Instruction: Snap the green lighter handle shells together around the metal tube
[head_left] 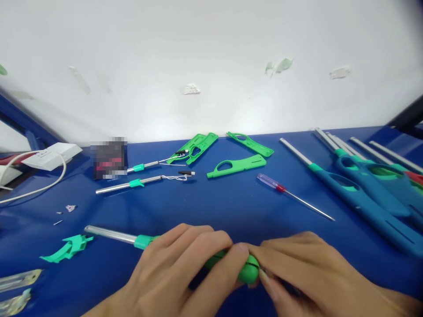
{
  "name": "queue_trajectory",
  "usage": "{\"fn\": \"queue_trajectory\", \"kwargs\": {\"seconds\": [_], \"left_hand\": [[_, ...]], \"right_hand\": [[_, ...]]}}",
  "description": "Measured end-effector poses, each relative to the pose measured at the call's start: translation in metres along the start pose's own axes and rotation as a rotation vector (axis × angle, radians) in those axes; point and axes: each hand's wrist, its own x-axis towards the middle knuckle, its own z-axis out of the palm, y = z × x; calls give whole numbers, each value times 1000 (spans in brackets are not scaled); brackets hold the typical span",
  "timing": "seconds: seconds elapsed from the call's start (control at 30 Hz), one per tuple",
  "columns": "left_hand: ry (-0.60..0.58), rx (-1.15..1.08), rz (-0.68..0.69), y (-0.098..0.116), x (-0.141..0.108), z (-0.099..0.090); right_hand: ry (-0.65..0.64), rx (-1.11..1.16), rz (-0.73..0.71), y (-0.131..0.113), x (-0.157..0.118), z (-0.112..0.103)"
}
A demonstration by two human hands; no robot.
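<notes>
Clasping green handle (249, 274) with left fingers (194, 248), pinching its right end with right fingers (276, 262); likely light, stiff, smooth, best held mid-body.

Bare hands (178, 266) and wrists (373, 295)

The left hand (185, 264) wraps a bright green plastic lighter body (250, 269) with a silver metal tube (112, 234) reaching left; the right hand's (304, 268) fingertips touch its rounded end. Beyond the hands, on the blue worktop (158, 211), lie loose green plastic handle shells (238, 166) and a screwdriver with a clear purplish handle and red collar (276, 184). Blue lighters with silver tubes (363, 204) lie together at the right.
</notes>
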Motion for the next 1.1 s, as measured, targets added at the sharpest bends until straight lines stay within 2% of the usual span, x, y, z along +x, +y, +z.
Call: {"fn": "queue_trajectory", "kwargs": {"seconds": [0.1,0.17,0.23,0.4,0.53,0.8,1.1], "left_hand": [[9,-55,-5,-1,4,2],[7,-74,-12,-2,7,2],[-18,-82,-21,-3,10,3],[-49,-24,-39,-1,25,9],[-42,-26,-38,0,27,10],[-35,-77,30,-4,0,5],[-24,-49,-10,1,2,3]], "right_hand": [[85,-192,-70,5,-17,-2],[-8,-261,-137,11,-27,-5],[-17,-216,-102,15,-31,-7],[110,-117,8,13,-12,-5],[99,-109,7,9,2,-6],[47,-112,-57,8,7,-12],[40,-77,-18,6,7,-12]]}}
